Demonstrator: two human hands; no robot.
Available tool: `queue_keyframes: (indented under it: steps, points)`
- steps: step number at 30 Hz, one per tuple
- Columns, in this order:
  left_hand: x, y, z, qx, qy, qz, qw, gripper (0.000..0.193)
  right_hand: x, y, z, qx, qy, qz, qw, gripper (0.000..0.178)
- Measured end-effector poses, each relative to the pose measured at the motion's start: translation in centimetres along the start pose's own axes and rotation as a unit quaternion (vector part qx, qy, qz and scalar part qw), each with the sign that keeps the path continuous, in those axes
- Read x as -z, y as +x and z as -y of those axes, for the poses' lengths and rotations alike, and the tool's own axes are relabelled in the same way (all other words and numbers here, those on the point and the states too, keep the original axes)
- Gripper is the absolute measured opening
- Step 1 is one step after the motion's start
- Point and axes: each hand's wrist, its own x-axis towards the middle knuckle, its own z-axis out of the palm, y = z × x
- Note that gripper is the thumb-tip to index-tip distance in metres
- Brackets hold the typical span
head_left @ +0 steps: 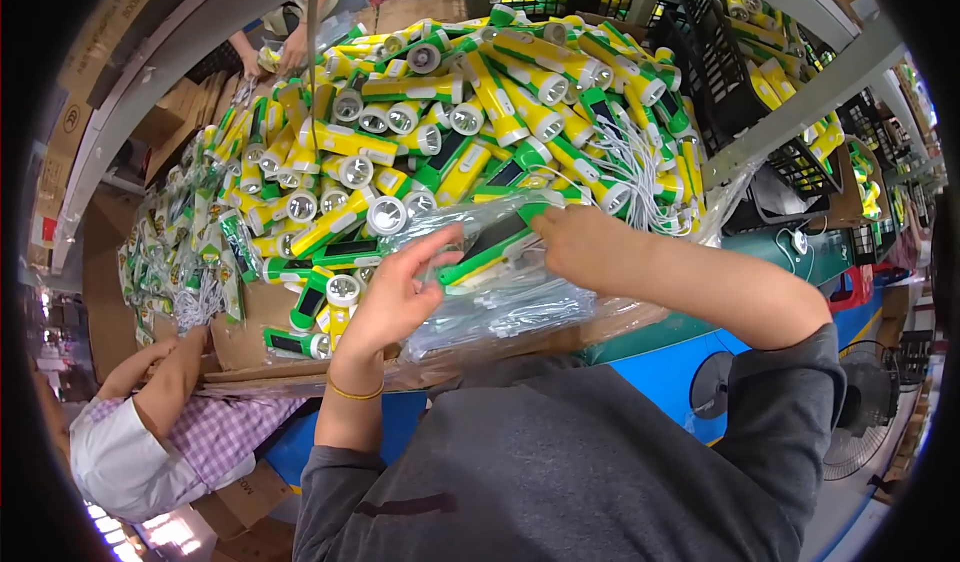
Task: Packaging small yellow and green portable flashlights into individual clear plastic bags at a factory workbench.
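My right hand [590, 247] is closed around one end of a green flashlight [497, 239] with a dark panel along its side. Clear plastic film lies around and under this flashlight. Beside its other end is my left hand [405, 287], with its fingers spread and curved and nothing gripped in them. Beneath both hands lies a stack of clear plastic bags [530, 312]. Directly beyond them rises a heap of yellow and green flashlights [490, 97]. A bundle of white cables [635, 167] rests on the heap at the right.
Bagged flashlights [170, 252] are piled at the left, where a co-worker's arms [165, 382] reach in. Another person's hands [290, 52] work at the far left. Black crates [715, 62] of flashlights and a metal post [810, 92] stand at the right. A fan [865, 412] is behind my right elbow.
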Motion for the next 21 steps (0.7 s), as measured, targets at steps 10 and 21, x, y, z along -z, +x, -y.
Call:
queue_keyframes:
  steps: [10, 21]
  points:
    - [-1.4, 1.5, 0.9, -0.105, 0.329, -0.06, 0.936, 0.05, -9.9, -0.1, -6.2, -0.207, 0.546, -0.324, 0.744, 0.033]
    - [-7.3, 4.3, -0.3, -0.289, 0.236, -0.264, 0.89, 0.016, -5.9, 3.2, 3.9, -0.167, 0.457, -0.604, 0.632, 0.009]
